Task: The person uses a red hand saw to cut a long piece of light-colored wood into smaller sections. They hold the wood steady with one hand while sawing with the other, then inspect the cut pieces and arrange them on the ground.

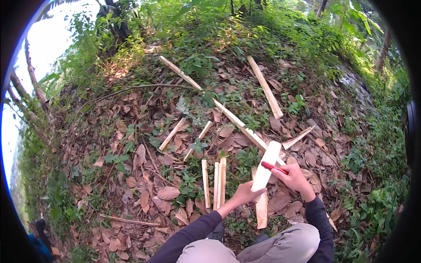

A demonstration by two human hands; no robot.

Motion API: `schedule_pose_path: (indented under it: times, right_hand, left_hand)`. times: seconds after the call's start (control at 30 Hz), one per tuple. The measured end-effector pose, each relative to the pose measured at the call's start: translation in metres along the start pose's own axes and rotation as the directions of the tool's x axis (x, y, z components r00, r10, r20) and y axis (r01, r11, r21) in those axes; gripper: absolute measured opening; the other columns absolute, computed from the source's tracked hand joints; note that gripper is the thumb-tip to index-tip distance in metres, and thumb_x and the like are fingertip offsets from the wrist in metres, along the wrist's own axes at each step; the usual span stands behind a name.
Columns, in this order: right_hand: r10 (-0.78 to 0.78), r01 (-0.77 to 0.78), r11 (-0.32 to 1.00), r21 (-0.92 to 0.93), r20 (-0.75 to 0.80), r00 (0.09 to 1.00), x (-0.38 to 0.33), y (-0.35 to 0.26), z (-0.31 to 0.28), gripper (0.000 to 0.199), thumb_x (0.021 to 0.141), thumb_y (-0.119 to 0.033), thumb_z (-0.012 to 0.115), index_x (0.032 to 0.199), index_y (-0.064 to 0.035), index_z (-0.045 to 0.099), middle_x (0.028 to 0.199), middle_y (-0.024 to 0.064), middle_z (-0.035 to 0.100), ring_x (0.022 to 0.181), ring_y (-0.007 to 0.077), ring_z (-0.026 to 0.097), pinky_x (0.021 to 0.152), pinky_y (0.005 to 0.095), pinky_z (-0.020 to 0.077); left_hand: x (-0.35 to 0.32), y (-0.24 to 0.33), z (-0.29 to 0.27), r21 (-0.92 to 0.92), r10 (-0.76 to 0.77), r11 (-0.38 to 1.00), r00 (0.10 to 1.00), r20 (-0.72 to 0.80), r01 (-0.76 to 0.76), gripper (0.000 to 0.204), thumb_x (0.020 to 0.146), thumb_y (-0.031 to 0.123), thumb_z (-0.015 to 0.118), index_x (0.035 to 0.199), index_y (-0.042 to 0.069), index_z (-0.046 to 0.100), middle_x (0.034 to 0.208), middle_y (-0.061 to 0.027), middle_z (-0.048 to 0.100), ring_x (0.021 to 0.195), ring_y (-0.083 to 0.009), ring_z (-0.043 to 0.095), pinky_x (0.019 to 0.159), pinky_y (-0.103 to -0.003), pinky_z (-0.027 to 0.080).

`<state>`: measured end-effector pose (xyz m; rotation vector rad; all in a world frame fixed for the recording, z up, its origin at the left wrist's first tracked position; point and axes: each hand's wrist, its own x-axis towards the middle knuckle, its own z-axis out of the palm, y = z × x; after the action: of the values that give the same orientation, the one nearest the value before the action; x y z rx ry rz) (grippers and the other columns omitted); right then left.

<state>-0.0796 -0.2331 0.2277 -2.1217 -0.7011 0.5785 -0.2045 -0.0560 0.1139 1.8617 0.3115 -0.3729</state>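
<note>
A pale, flat piece of wood slants up in front of my knees. My left hand is closed around its lower end, the thumb lying along its face. In my right hand is a slim red tool, its tip against the board's face near the middle. Whether this is a marker or a small knife, I cannot tell. Beneath the held board, another split piece of wood lies on the leaves. A long wooden strip runs away from it toward the far left.
Several short sticks lie left of my hands, with more strips farther off. One longer piece rests toward the back. Dry leaves and low plants cover the ground. A thin branch crosses the far left, with bushes behind.
</note>
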Motion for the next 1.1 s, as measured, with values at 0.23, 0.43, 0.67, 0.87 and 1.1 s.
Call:
schedule_pose_path:
  times: [0.23,0.43,0.67,0.87,1.1]
  right_hand:
    - [-0.532,0.599,0.706,-0.377,0.276,0.801,0.137,-0.109,0.149,0.049,0.088,-0.047,0.073,0.073,-0.0001,0.068,0.066,0.0141,0.062,0.069,0.0301,0.063,0.076,0.0475,0.0479]
    - [-0.730,0.591,0.342,-0.731,0.190,0.657,0.222,-0.101,0.167,0.080,0.086,-0.057,0.067,0.139,-0.0003,0.048,0.140,0.0239,0.045,0.136,0.0408,0.040,0.114,0.0606,0.0302]
    - [0.103,-0.361,0.716,-0.598,-0.421,0.901,0.137,0.044,0.019,0.082,0.094,-0.065,0.055,0.139,0.0032,0.046,0.126,0.0276,0.055,0.113,0.0402,0.060,0.094,0.0548,0.0493]
    - [0.389,-0.449,0.562,0.695,0.257,0.885,0.087,0.075,-0.013,0.050,0.108,-0.050,0.041,0.132,-0.0081,0.055,0.112,0.0112,0.065,0.088,0.0246,0.066,0.078,0.0434,0.0565]
    - [0.412,-0.228,0.608,0.761,-0.057,0.909,0.073,0.030,-0.038,0.040,0.100,-0.029,0.063,0.131,-0.0043,0.056,0.110,0.0078,0.069,0.087,0.0206,0.072,0.066,0.0382,0.0609]
  left_hand:
    - [0.037,-0.045,0.026,-0.140,0.226,0.956,0.950,-0.214,-0.258,0.052,0.084,0.040,0.076,0.110,-0.004,0.068,0.090,-0.0189,0.074,0.082,-0.0277,0.075,0.074,-0.039,0.058]
    - [0.030,-0.035,0.012,-0.128,0.148,0.976,0.967,-0.208,-0.177,0.048,0.084,0.042,0.076,0.101,-0.003,0.071,0.084,-0.0178,0.075,0.076,-0.0255,0.076,0.070,-0.036,0.058]
    - [0.031,0.016,-0.015,-0.623,-0.029,0.782,0.999,-0.043,-0.004,0.041,0.093,0.031,0.075,0.112,-0.004,0.068,0.092,-0.0082,0.074,0.083,-0.0127,0.070,0.074,-0.029,0.056]
    - [0.051,0.044,0.000,-0.587,0.269,0.768,0.961,-0.066,-0.256,0.038,0.098,0.026,0.071,0.118,-0.006,0.065,0.098,-0.0062,0.073,0.081,-0.0087,0.068,0.069,-0.026,0.055]
    - [0.057,0.162,-0.104,0.403,-0.058,0.902,0.880,0.471,-0.156,0.083,0.089,0.060,0.069,0.136,-0.006,0.052,0.113,-0.0175,0.071,0.096,-0.0239,0.072,0.082,-0.035,0.058]
